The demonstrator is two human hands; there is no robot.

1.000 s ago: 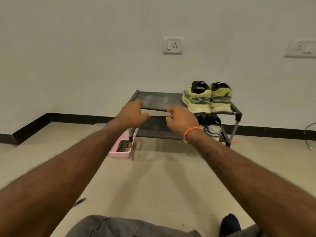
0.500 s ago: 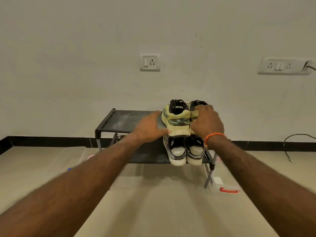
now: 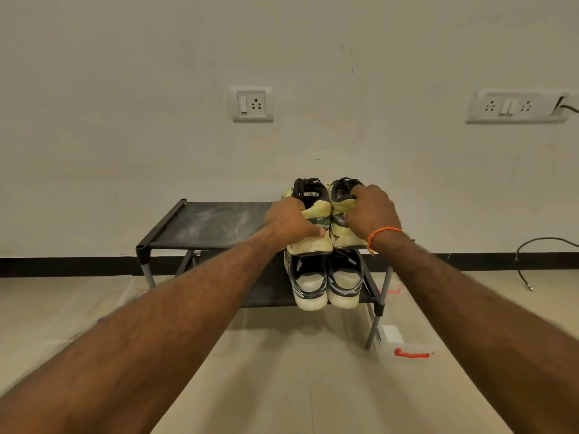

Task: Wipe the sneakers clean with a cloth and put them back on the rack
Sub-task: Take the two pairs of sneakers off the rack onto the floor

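Both hands have closed since half a second ago: left hand [image 3: 289,222] grips the left yellow sneaker [image 3: 310,227], right hand [image 3: 371,211] the right yellow sneaker [image 3: 341,228]. Heels point to six o'clock on the rack [image 3: 206,225], toes toward twelve, so the lift likely comes straight back.

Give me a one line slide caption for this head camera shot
Left hand and right hand each take a grip on a yellow sneaker heel on the rack top shelf.
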